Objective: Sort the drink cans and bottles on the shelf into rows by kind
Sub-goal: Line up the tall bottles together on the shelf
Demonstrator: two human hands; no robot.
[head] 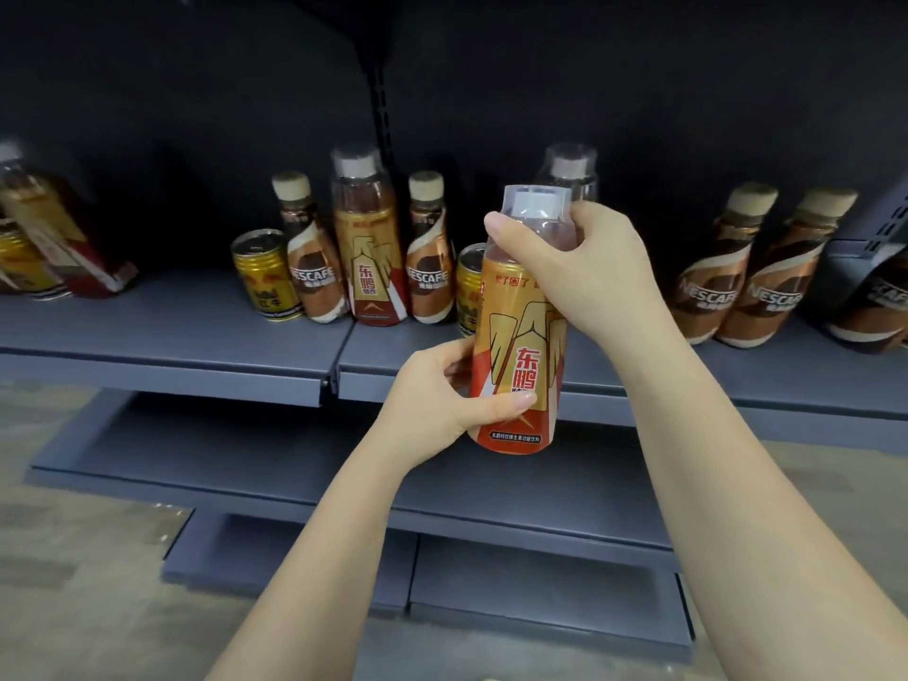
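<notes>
Both hands hold an orange and gold energy-drink bottle [521, 346] upright in front of the shelf [196, 331]. My right hand [584, 267] grips its neck near the clear cap; my left hand [442, 395] grips its lower body. On the shelf behind stand a like energy-drink bottle [366, 248], two Nescafe bottles [312, 258] [430, 258], a gold can [265, 275] and a second gold can [469, 287] partly hidden by the held bottle. Another clear-capped bottle [572, 169] peeks out behind my right hand.
More Nescafe bottles [712, 272] [781, 282] stand at the right, one more [879, 302] at the frame edge. At far left an energy-drink bottle [54, 223] and a gold can [19, 262] appear tilted by the lens. A lower shelf [245, 464] and base sit below.
</notes>
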